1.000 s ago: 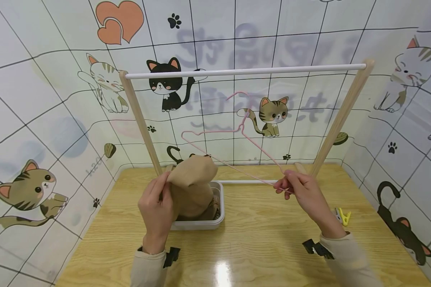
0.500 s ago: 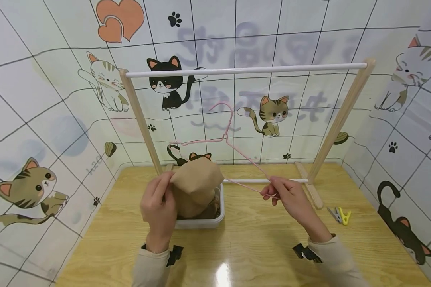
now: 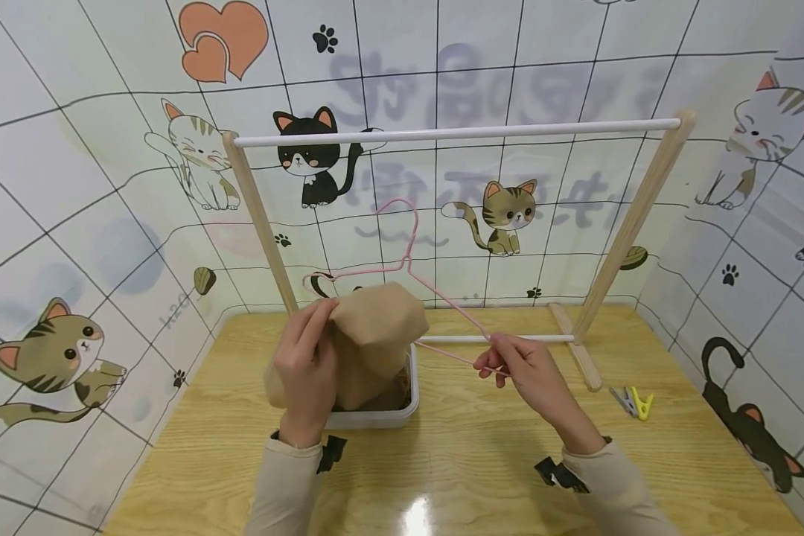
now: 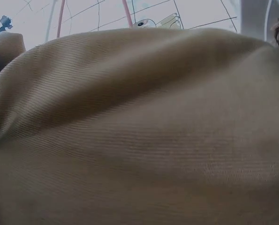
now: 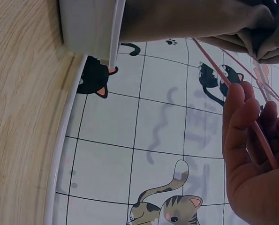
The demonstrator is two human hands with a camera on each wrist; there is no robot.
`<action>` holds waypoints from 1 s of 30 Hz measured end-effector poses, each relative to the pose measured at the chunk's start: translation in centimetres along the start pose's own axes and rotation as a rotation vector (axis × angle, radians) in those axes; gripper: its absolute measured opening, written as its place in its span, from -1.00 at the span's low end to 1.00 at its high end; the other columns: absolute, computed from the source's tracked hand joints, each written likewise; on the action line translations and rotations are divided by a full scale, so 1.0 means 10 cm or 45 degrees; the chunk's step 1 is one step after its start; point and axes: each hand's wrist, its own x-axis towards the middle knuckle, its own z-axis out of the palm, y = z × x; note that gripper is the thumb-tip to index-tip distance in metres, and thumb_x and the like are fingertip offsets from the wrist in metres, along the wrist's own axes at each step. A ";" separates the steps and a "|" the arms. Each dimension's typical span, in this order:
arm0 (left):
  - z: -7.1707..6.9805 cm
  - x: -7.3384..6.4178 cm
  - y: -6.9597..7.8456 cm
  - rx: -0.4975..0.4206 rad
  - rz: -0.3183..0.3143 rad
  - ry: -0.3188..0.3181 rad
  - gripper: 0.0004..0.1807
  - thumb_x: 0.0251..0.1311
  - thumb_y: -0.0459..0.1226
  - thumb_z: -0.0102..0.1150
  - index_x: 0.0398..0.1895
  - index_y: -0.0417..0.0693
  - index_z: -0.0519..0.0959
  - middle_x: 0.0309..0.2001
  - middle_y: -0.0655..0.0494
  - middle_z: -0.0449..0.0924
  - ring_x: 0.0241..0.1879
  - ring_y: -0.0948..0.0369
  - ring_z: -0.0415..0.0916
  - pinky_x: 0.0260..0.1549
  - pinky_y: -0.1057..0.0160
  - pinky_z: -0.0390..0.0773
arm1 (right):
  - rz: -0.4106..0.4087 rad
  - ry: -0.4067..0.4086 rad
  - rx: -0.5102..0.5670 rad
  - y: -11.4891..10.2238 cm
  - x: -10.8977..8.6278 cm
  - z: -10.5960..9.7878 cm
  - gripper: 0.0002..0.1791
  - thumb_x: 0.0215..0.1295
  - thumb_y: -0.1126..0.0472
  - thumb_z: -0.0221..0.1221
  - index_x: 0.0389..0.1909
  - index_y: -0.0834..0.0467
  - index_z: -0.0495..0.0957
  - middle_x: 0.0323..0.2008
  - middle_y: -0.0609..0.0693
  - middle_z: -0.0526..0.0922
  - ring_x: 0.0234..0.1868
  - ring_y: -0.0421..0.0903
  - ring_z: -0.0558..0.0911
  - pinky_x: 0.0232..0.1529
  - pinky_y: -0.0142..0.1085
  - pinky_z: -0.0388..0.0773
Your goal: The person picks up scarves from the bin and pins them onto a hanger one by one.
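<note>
Pink hanger (image 3: 406, 260) moved L vs 1 s ago, R hand (image 3: 524, 366) w/ it. R fingers pinch hanger corner; L hand (image 3: 308, 368) pinches tan cloth (image 3: 382, 320), white tub (image 3: 375, 421) below fingers. Wood table (image 3: 469, 454) under both; rack (image 3: 455, 134), cat-print wall (image 3: 402, 97) beyond; clips (image 3: 640, 406) R of R fingers.

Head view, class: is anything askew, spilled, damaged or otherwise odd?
Nothing looks spilled or damaged. Only the pink hanger sits askew, sloping down toward the right hand, which holds it at one end. That off-centre grip probably explains the tilt.
</note>
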 end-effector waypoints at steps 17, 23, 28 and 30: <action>0.36 0.12 -0.14 -0.009 0.130 -0.151 -0.61 0.23 -0.66 0.03 -0.01 -0.24 0.71 -0.12 -0.15 0.68 -0.09 -0.04 0.64 0.00 0.11 0.63 | -0.037 0.042 0.030 -0.05 -0.02 0.03 -0.44 0.67 0.03 -0.09 -0.45 0.38 0.48 -0.29 0.23 0.76 -0.34 -0.10 0.74 -0.46 -0.26 0.65; 0.47 0.09 -0.15 0.021 0.118 -0.273 -0.67 0.28 -0.60 0.09 -0.02 -0.21 0.72 -0.12 -0.12 0.69 -0.09 -0.01 0.66 -0.01 0.12 0.66 | -0.063 0.059 0.044 -0.06 -0.03 0.04 -0.45 0.67 0.05 -0.09 -0.46 0.39 0.47 -0.31 0.23 0.75 -0.35 -0.12 0.74 -0.48 -0.27 0.64; 0.54 0.08 -0.15 0.083 0.080 -0.388 -0.72 0.34 -0.52 0.14 0.01 -0.15 0.72 -0.10 -0.07 0.69 -0.06 0.02 0.67 0.00 0.12 0.67 | -0.084 0.068 0.043 -0.07 -0.03 0.05 -0.46 0.66 0.06 -0.08 -0.47 0.37 0.47 -0.32 0.21 0.76 -0.36 -0.10 0.74 -0.49 -0.25 0.63; 0.57 0.09 -0.15 0.076 0.074 -0.435 -0.73 0.37 -0.51 0.14 0.02 -0.16 0.72 -0.09 -0.08 0.69 -0.05 0.01 0.66 0.03 0.12 0.65 | -0.101 0.071 0.028 -0.06 -0.03 0.06 -0.46 0.66 0.07 -0.08 -0.48 0.36 0.47 -0.34 0.20 0.76 -0.36 -0.09 0.73 -0.50 -0.24 0.64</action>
